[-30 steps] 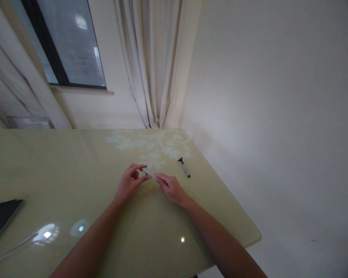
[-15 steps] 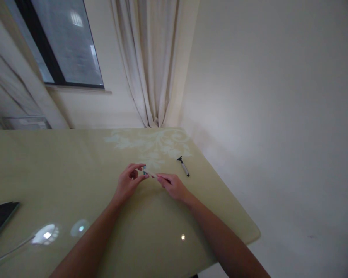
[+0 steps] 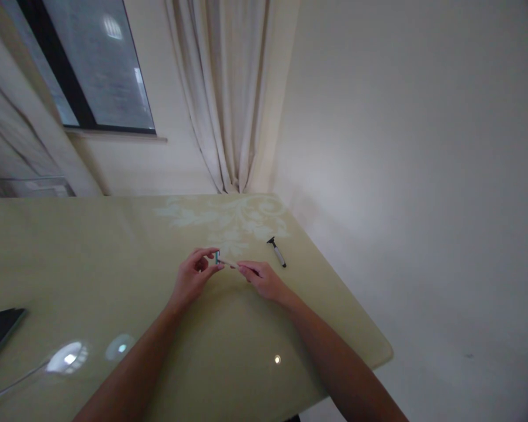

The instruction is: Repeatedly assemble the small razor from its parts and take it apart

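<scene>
Over the table, both hands meet on a small pale-handled razor (image 3: 227, 263) with a teal and dark head. My left hand (image 3: 194, 271) pinches the ends of the razor's head between thumb and index finger. The handle runs rightward into my right hand (image 3: 262, 279), whose fingers close around its end and hide that part. Beyond my right hand, a second razor (image 3: 278, 255) with a grey handle and black head lies flat on the table (image 3: 220, 351), its head pointing away from me.
At the table's left edge rests a dark flat object (image 3: 2, 331), partly cut off. A white cable-like line (image 3: 15, 384) runs near the lower left corner, by some light reflections. A curtain (image 3: 229, 94) and window stand behind the table; a plain wall (image 3: 400, 146) borders its right side.
Both hands keep the same hold on the razor, its head turned slightly so more teal shows. The whole view has shifted slightly.
</scene>
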{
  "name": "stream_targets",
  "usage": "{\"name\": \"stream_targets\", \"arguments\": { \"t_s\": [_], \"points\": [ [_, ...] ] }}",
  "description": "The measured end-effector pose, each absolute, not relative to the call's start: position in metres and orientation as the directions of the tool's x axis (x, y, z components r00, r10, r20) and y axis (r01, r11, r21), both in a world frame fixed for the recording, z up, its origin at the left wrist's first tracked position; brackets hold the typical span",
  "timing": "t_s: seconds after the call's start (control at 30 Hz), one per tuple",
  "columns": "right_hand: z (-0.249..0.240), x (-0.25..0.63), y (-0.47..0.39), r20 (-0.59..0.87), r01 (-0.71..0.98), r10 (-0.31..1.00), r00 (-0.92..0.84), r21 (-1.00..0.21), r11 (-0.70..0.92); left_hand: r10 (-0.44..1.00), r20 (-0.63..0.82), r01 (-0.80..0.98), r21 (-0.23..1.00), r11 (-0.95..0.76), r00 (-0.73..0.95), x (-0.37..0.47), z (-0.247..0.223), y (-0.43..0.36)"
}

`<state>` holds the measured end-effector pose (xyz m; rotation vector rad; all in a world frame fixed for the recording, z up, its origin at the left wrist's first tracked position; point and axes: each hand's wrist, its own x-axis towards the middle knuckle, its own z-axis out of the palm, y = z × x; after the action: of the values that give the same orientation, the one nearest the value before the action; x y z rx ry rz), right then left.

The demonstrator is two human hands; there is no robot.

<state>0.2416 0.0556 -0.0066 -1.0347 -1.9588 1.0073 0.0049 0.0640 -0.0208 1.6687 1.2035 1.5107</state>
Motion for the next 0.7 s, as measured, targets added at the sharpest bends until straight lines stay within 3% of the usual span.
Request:
{"name": "stream_targets", "arguments": {
  "t_s": [0.7],
  "points": [
    [-0.0021,0.2352,0.0498,0.271,0.356,0.882,-0.386,-0.838,0.414,0.920,0.387,0.194,0.909,-0.370,-0.057,0.0078,-0.0217,0.0621]
  ]
}}
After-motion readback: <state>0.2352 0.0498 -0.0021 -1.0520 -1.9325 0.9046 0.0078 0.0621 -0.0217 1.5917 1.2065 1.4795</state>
